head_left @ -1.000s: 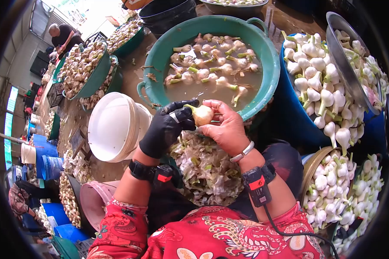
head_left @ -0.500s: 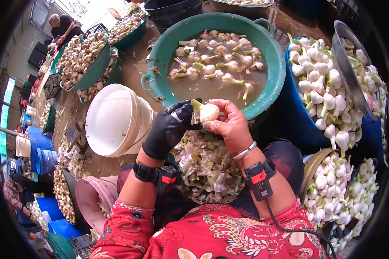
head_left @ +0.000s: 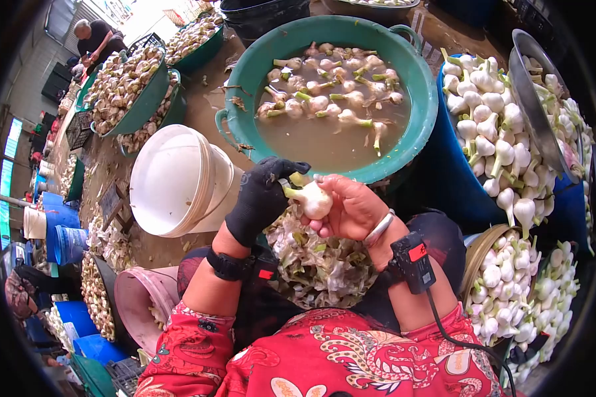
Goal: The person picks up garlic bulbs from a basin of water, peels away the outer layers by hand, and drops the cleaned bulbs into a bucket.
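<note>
A garlic bulb point(head_left: 317, 201) with a short green stem is held over the heap of peelings, its stem pointing left. My right hand point(head_left: 354, 205), bare and turned palm up, has its fingers curled round the bulb. At the stem end, my left hand point(head_left: 261, 198) in a black glove pinches a pale strip of garlic skin point(head_left: 300, 179). Below both hands lies a pile of torn garlic skins point(head_left: 321, 264). Just beyond them stands a green tub point(head_left: 245, 73) of murky water, with many stemmed garlic bulbs point(head_left: 316, 104) floating in it.
To the left a white bucket point(head_left: 169, 178) lies tipped, with a pink bucket point(head_left: 136, 301) nearer me. On the right are a blue barrel point(head_left: 453, 152) of clean garlic and a metal basin point(head_left: 533, 99). More filled green tubs point(head_left: 146, 99) and a seated person point(head_left: 99, 40) are at the far left.
My right hand has rolled palm up under the bulb, which now looks whiter. My left hand has pulled a strip of skin at the stem. Floating bulbs have shifted slightly.
</note>
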The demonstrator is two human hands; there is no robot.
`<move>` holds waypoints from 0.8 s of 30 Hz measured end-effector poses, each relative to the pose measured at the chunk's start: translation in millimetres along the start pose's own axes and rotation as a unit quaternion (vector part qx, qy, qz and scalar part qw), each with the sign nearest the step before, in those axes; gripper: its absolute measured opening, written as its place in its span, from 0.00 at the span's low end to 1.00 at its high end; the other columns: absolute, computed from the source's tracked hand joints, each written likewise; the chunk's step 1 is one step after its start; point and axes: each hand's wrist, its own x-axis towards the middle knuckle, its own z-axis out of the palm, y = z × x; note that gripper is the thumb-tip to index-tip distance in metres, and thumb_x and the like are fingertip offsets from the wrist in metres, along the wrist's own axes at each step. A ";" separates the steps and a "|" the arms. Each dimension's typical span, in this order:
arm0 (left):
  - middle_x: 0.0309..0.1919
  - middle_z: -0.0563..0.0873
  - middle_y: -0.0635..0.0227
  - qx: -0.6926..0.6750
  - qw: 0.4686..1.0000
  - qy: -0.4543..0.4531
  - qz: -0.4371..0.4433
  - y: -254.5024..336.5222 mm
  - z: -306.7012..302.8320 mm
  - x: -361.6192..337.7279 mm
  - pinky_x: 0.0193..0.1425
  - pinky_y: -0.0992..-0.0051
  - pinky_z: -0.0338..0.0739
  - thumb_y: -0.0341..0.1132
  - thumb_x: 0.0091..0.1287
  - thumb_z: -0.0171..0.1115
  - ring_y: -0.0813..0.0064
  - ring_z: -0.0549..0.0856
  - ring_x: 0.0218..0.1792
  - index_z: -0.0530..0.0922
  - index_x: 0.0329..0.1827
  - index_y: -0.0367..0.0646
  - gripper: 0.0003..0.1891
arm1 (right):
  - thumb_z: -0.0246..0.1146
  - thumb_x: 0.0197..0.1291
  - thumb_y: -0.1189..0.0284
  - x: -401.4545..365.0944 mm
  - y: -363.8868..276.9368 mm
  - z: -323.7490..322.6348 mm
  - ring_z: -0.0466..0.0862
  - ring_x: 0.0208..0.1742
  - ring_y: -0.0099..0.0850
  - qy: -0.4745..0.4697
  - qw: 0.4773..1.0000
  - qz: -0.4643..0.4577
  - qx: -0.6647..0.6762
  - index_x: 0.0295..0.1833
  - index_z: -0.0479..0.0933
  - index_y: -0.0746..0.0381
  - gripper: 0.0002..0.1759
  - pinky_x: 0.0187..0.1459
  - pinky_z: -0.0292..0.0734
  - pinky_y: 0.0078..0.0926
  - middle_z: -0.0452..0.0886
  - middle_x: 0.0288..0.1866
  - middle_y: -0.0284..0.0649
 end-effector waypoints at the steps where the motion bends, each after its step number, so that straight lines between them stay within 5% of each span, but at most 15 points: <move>1: 0.40 0.85 0.69 -0.001 1.000 0.000 -0.001 7.6 -0.1 -0.6 0.45 0.75 0.78 0.23 0.63 0.58 0.76 0.82 0.39 0.81 0.49 0.36 0.12 | 0.53 0.66 0.57 -0.1 0.6 -2.4 0.83 0.31 0.33 -0.023 0.999 0.024 0.034 0.55 0.72 0.67 0.24 0.32 0.80 0.27 0.82 0.38 0.52; 3: 0.40 0.85 0.66 -0.329 0.924 0.035 -0.194 18.3 1.2 -1.1 0.46 0.76 0.78 0.26 0.66 0.55 0.75 0.83 0.39 0.80 0.52 0.35 0.13 | 0.54 0.65 0.59 -1.8 0.1 -3.8 0.84 0.32 0.35 -0.058 0.998 0.012 0.038 0.58 0.69 0.67 0.25 0.33 0.81 0.28 0.82 0.39 0.53; 4: 0.42 0.84 0.64 -0.326 0.930 0.013 -0.168 10.2 -2.9 -1.7 0.47 0.77 0.79 0.28 0.69 0.53 0.75 0.83 0.40 0.77 0.56 0.34 0.15 | 0.55 0.64 0.60 -1.1 0.4 -4.5 0.84 0.32 0.35 -0.023 0.999 -0.031 0.029 0.60 0.68 0.67 0.25 0.33 0.81 0.28 0.82 0.39 0.54; 5: 0.44 0.83 0.63 -0.490 0.820 0.037 -0.294 8.3 -9.9 -2.3 0.45 0.77 0.80 0.27 0.68 0.54 0.77 0.83 0.39 0.75 0.57 0.33 0.15 | 0.56 0.64 0.61 -0.5 0.3 -4.9 0.84 0.32 0.35 0.012 0.997 -0.074 0.019 0.61 0.67 0.66 0.26 0.33 0.82 0.29 0.82 0.39 0.54; 7: 0.46 0.82 0.62 -0.368 0.913 -0.025 -0.174 7.7 -14.2 -8.2 0.43 0.75 0.81 0.27 0.66 0.57 0.77 0.83 0.37 0.76 0.56 0.33 0.15 | 0.58 0.62 0.62 -0.3 -1.8 -3.6 0.84 0.33 0.36 0.042 0.992 -0.119 0.000 0.62 0.67 0.65 0.26 0.34 0.82 0.30 0.82 0.41 0.51; 8: 0.46 0.82 0.62 -0.368 0.913 -0.027 -0.175 9.6 -10.5 -9.3 0.43 0.75 0.81 0.27 0.66 0.57 0.77 0.83 0.37 0.76 0.56 0.33 0.15 | 0.59 0.62 0.63 -0.3 -1.8 -0.7 0.84 0.34 0.35 0.060 0.989 -0.134 -0.027 0.62 0.66 0.65 0.26 0.35 0.82 0.29 0.82 0.41 0.48; 10: 0.41 0.83 0.62 -0.513 0.808 0.029 -0.289 22.9 -1.5 -8.0 0.40 0.75 0.80 0.27 0.64 0.61 0.77 0.83 0.35 0.78 0.51 0.33 0.14 | 0.59 0.62 0.64 1.3 -0.6 3.1 0.84 0.35 0.34 0.079 0.985 -0.143 -0.054 0.62 0.66 0.65 0.27 0.36 0.82 0.29 0.82 0.41 0.45; 13: 0.35 0.84 0.63 -0.382 0.878 -0.003 -0.287 16.2 -3.2 -6.5 0.41 0.75 0.80 0.27 0.60 0.63 0.75 0.84 0.33 0.79 0.47 0.33 0.13 | 0.59 0.62 0.68 10.0 4.1 0.8 0.84 0.37 0.31 0.122 0.984 -0.127 -0.038 0.58 0.70 0.65 0.20 0.40 0.81 0.24 0.82 0.42 0.40; 14: 0.31 0.84 0.64 -0.382 0.882 -0.004 -0.277 17.1 -2.2 -5.7 0.38 0.76 0.79 0.27 0.60 0.63 0.75 0.83 0.31 0.79 0.46 0.34 0.12 | 0.59 0.63 0.68 20.9 8.7 -7.1 0.83 0.34 0.28 0.156 0.962 -0.209 -0.077 0.51 0.74 0.63 0.14 0.36 0.78 0.23 0.82 0.40 0.38; 16: 0.30 0.84 0.65 -0.407 0.868 0.014 -0.285 10.1 -5.7 -3.7 0.37 0.77 0.79 0.26 0.60 0.62 0.75 0.83 0.30 0.79 0.46 0.34 0.11 | 0.58 0.62 0.73 27.9 8.1 6.4 0.80 0.29 0.29 0.227 0.868 -0.395 -0.196 0.36 0.77 0.62 0.05 0.33 0.74 0.26 0.81 0.33 0.38; 17: 0.30 0.83 0.66 -0.431 0.855 0.033 -0.287 4.6 -8.8 -1.7 0.35 0.77 0.78 0.26 0.61 0.62 0.76 0.82 0.28 0.79 0.45 0.34 0.11 | 0.58 0.62 0.73 20.3 3.8 12.2 0.80 0.29 0.29 0.224 0.869 -0.395 -0.198 0.36 0.77 0.62 0.05 0.33 0.74 0.26 0.81 0.33 0.38; 18: 0.27 0.81 0.68 -0.312 0.930 0.072 -0.181 -5.3 -10.1 -3.5 0.31 0.77 0.77 0.27 0.64 0.59 0.77 0.81 0.27 0.79 0.46 0.33 0.09 | 0.57 0.60 0.74 9.6 0.8 20.1 0.80 0.29 0.35 0.200 0.747 -0.460 -0.436 0.35 0.77 0.62 0.04 0.34 0.74 0.28 0.80 0.31 0.41; 19: 0.28 0.82 0.65 -0.318 0.934 0.081 -0.144 -1.4 -20.6 -2.8 0.35 0.76 0.78 0.36 0.66 0.59 0.76 0.81 0.28 0.77 0.51 0.30 0.18 | 0.57 0.58 0.76 3.6 1.8 24.5 0.79 0.29 0.41 0.159 0.568 -0.494 -0.638 0.34 0.76 0.62 0.03 0.35 0.74 0.31 0.79 0.28 0.44; 21: 0.28 0.81 0.66 -0.445 0.852 0.110 -0.252 -8.4 -27.7 0.1 0.36 0.75 0.78 0.38 0.67 0.58 0.75 0.81 0.29 0.77 0.51 0.31 0.18 | 0.59 0.53 0.71 11.9 30.2 3.7 0.80 0.34 0.52 0.105 0.643 -0.308 -0.694 0.32 0.76 0.62 0.05 0.37 0.75 0.45 0.79 0.28 0.51; 24: 0.27 0.80 0.67 -0.523 0.804 0.111 -0.263 -9.6 -29.6 -1.6 0.36 0.75 0.78 0.37 0.68 0.58 0.75 0.82 0.29 0.77 0.52 0.33 0.17 | 0.59 0.51 0.71 12.3 38.5 -3.5 0.80 0.35 0.53 0.109 0.620 -0.148 -0.763 0.31 0.77 0.63 0.07 0.38 0.76 0.47 0.80 0.29 0.52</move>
